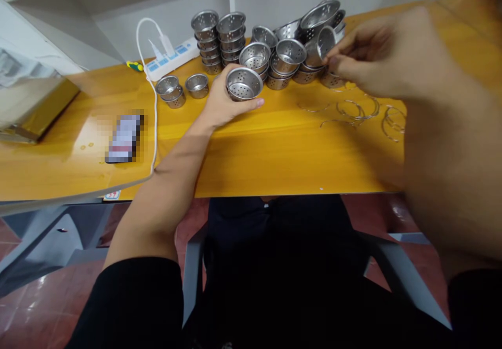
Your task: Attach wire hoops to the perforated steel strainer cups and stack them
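My left hand (221, 101) is wrapped round a small perforated steel cup (243, 83) that rests on the yellow table (274, 155). My right hand (376, 56) is raised over the table's right side, and its fingertips pinch the rim of another perforated steel cup (324, 42), held tilted beside the pile. Stacks and a loose heap of the same steel cups (270, 46) stand along the far edge. Several thin wire rings (358, 109) lie on the table under my right hand.
A white power strip (170, 59) with a cable running forward lies at the back left. Two separate small cups (172, 89) stand near it. A blurred phone-like object (124, 138) lies at the left, and a gold-coloured box (39, 114) sits at the far left edge.
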A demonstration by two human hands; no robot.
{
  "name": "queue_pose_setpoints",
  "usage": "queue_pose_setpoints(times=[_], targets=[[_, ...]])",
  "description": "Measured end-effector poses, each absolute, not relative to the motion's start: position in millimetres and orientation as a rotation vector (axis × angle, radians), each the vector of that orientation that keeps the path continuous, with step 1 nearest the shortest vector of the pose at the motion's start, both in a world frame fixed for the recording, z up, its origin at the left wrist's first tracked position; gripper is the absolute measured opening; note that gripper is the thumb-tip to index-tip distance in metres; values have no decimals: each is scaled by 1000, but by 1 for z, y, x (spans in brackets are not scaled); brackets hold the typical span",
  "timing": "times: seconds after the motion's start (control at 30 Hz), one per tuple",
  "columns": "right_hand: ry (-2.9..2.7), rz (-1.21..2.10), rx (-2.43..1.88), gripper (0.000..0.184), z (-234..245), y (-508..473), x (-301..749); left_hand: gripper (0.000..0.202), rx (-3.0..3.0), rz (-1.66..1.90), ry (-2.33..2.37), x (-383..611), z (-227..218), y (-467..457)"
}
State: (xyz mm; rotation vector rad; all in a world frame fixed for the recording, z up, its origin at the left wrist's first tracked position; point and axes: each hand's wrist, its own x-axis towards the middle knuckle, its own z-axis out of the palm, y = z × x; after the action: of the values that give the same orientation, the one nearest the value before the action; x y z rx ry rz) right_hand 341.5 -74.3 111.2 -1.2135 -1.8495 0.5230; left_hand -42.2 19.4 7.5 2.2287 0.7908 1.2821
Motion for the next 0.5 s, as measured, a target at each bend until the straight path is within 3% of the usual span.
queue_pose_setpoints(times=[0.07, 0.17, 0.5], targets=[[-1881, 580, -1062, 13, 116, -64, 322, 122, 2247, 1268, 789, -42, 6, 21], [-1852, 634, -899, 23, 115, -45, 290, 125, 2274, 1287, 755, -41, 2, 23], [-1649, 532, -787, 18, 54, -10, 245, 110, 2320, 1302, 701, -34, 2, 19]])
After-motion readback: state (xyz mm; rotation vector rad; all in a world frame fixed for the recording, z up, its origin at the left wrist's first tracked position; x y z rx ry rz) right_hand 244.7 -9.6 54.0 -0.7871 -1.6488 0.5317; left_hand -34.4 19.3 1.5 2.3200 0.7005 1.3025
